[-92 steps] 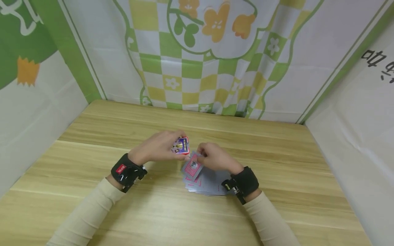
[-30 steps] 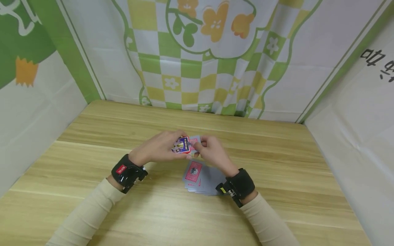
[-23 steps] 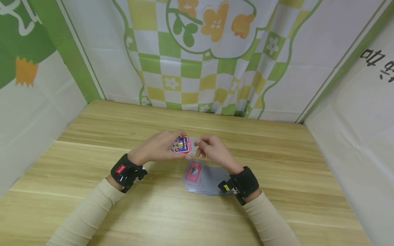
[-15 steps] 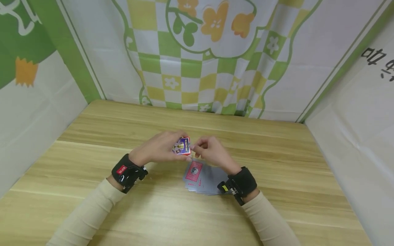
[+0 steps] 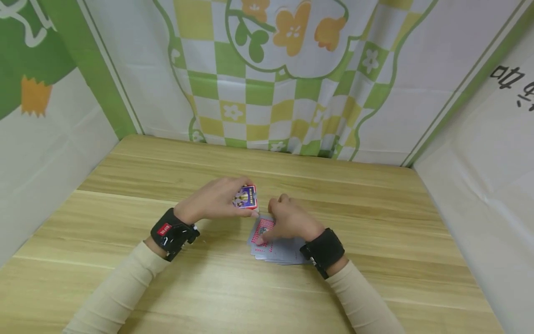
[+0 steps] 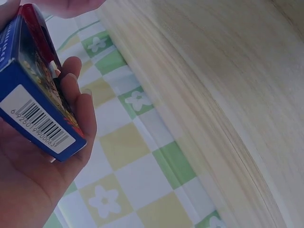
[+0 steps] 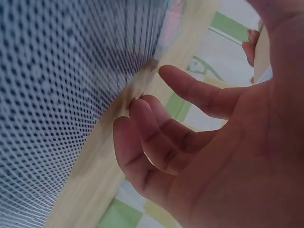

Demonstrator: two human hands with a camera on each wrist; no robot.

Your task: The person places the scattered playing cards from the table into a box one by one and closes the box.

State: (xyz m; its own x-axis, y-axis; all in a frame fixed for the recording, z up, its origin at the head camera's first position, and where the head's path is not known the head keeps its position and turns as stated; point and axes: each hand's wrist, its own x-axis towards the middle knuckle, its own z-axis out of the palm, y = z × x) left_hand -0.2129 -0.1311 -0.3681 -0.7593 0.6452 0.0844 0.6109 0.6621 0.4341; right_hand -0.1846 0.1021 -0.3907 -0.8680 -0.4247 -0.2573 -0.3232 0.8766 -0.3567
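Observation:
My left hand (image 5: 212,199) grips a small blue-and-red playing card box (image 5: 245,197), held above the table with its open end towards the right hand. Its barcode end faces the camera in the left wrist view. Over a loose pile of playing cards (image 5: 288,248) reaches my right hand (image 5: 294,220), thumb down by the red-backed top card (image 5: 259,227), the other fingers towards the pile's far side. In the right wrist view those fingers (image 7: 147,133) are spread and slightly bent, with no card between them; whether they touch the pile I cannot tell.
The cards lie on a wood-grain table (image 5: 208,287). A green, yellow and white checked curtain (image 5: 267,93) hangs along the back edge, and white cloth walls (image 5: 479,185) stand at the sides.
A card in my right hand went from the pile into the box and was pushed in with the fingers. The right hand has since come back over the pile; the left stays put.

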